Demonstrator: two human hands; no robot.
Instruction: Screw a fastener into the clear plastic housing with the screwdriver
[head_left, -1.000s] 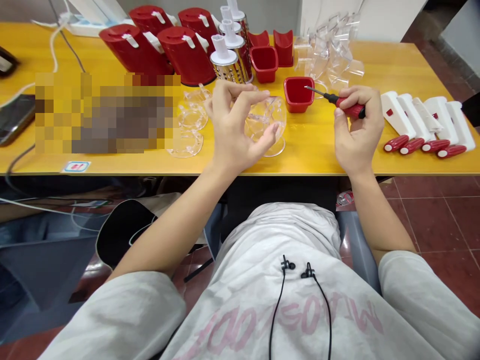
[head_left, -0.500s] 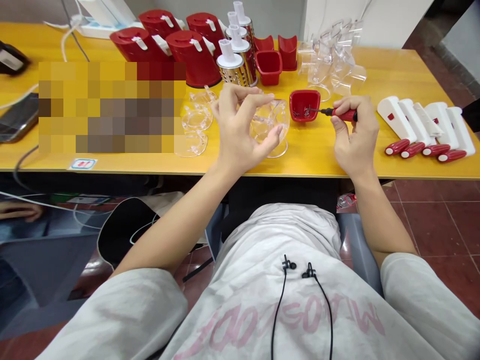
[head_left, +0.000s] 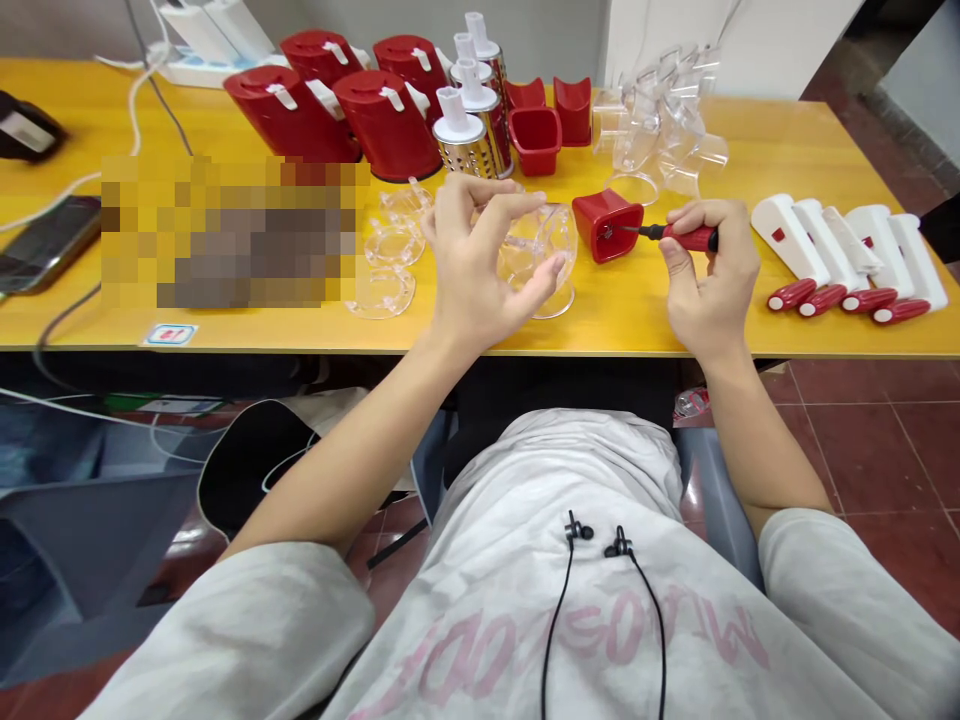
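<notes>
Holding the clear housing above the bench in your closed left grip, your right grip clamps the screwdriver, whose tip risks toppling the tilted red cup.

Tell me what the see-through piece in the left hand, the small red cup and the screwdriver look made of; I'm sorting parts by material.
The see-through piece looks like clear, glossy hard plastic: the table shows through it. The small red cup looks like opaque glossy red plastic with soft highlights. The screwdriver seems to have a red plastic handle and a thin dark shaft, probably metal.
</notes>
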